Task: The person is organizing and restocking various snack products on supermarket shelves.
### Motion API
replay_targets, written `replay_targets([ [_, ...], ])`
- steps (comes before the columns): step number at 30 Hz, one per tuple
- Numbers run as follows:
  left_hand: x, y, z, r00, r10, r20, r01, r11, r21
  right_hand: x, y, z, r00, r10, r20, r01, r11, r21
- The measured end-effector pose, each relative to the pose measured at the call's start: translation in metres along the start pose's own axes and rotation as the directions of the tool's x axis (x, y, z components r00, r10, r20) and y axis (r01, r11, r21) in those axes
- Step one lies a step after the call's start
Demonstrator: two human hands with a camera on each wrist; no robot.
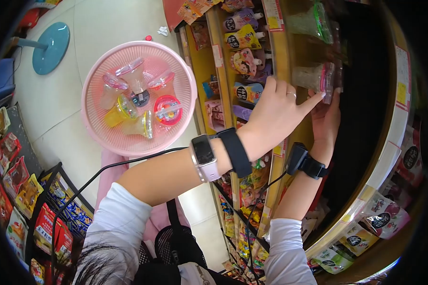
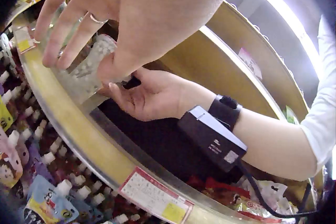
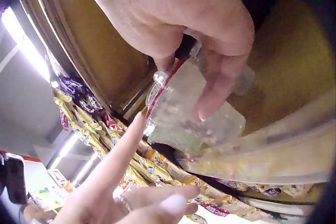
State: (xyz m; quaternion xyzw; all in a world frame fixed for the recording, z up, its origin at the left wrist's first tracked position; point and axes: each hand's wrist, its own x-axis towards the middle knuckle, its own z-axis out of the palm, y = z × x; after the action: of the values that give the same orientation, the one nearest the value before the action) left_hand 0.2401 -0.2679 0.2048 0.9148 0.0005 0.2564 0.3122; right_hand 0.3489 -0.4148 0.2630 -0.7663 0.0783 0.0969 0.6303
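Observation:
My right hand (image 1: 325,121) grips a clear plastic cup (image 3: 184,95) with a pink-red rim, its thumb at the rim and fingers along the side. Pale bits show inside the cup, which lies sideways at the shelf. From the other side my left hand (image 1: 277,111), wearing a ring, reaches across with fingers extended; one fingertip is right at the cup's rim. A green-rimmed clear cup (image 1: 311,23) is farther along the same shelf. Left of my arms stands a pink basket (image 1: 91,114) holding several lidded cups, among them a yellow one (image 1: 120,113).
Below the cup's shelf, lower racks hold spouted pouches (image 1: 242,37). The curved shelf edge (image 1: 383,166) runs along the right, with bagged snacks (image 1: 383,216) beyond it. Snack packets (image 1: 54,232) stand at lower left. A black cable (image 1: 114,165) crosses my left arm's side.

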Motion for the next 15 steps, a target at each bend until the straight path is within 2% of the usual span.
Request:
replay_targets([
  [2, -0.027, -0.023, -0.011, 1.0, 0.015, 0.012, -0.014, 0.992, -0.129, -0.011, 0.011, 0.007, 0.976, -0.033, -0.215, 0.011, 0.994, -0.106],
  [4, -0.045, -0.039, -0.018, 0.999, -0.002, 0.051, 0.007, 0.994, -0.105, -0.023, 0.017, 0.017, 0.979, -0.073, -0.192, 0.051, 0.992, -0.119],
  [5, -0.065, -0.055, -0.021, 0.994, -0.038, 0.1, 0.047, 0.995, -0.089, -0.031, 0.022, 0.024, 0.925, -0.197, -0.324, 0.133, 0.969, -0.21],
  [6, -0.066, -0.059, -0.023, 0.998, -0.014, 0.062, 0.019, 0.996, -0.083, -0.042, 0.024, 0.024, 0.833, -0.333, -0.442, 0.203, 0.927, -0.316],
  [7, -0.105, -0.086, -0.027, 0.94, -0.237, 0.244, 0.244, 0.97, 0.005, -0.059, 0.049, 0.027, 0.791, -0.425, -0.439, 0.296, 0.895, -0.334],
  [8, -0.13, -0.105, -0.023, 0.927, -0.308, 0.214, 0.302, 0.951, 0.061, -0.074, 0.07, 0.032, 0.729, -0.525, -0.44, 0.391, 0.846, -0.361],
  [9, -0.134, -0.108, -0.025, 0.94, -0.267, 0.211, 0.259, 0.964, 0.064, -0.084, 0.062, 0.053, 0.727, -0.49, -0.481, 0.383, 0.871, -0.309],
  [10, -0.158, -0.124, -0.032, 0.894, -0.387, 0.227, 0.377, 0.922, 0.088, -0.108, 0.105, 0.074, 0.876, -0.404, -0.262, 0.283, 0.872, -0.4],
  [11, -0.178, -0.137, -0.033, 0.835, -0.495, 0.239, 0.485, 0.868, 0.103, -0.118, 0.129, 0.087, 0.922, -0.386, -0.026, 0.248, 0.639, -0.728],
  [12, -0.182, -0.139, -0.031, 0.835, -0.496, 0.24, 0.486, 0.868, 0.103, -0.129, 0.115, 0.108, 0.978, -0.174, -0.118, 0.076, 0.815, -0.575],
  [13, -0.188, -0.145, -0.033, 0.802, -0.531, 0.275, 0.533, 0.843, 0.075, -0.138, 0.164, 0.134, 0.953, -0.083, 0.29, 0.234, 0.809, -0.539],
  [14, -0.193, -0.151, -0.033, 0.769, -0.558, 0.311, 0.574, 0.818, 0.045, -0.14, 0.176, 0.151, 0.932, 0.033, 0.36, 0.203, 0.777, -0.596],
  [15, -0.197, -0.153, -0.025, 0.769, -0.558, 0.312, 0.575, 0.817, 0.046, -0.14, 0.178, 0.151, 0.924, 0.125, 0.362, 0.13, 0.787, -0.603],
])
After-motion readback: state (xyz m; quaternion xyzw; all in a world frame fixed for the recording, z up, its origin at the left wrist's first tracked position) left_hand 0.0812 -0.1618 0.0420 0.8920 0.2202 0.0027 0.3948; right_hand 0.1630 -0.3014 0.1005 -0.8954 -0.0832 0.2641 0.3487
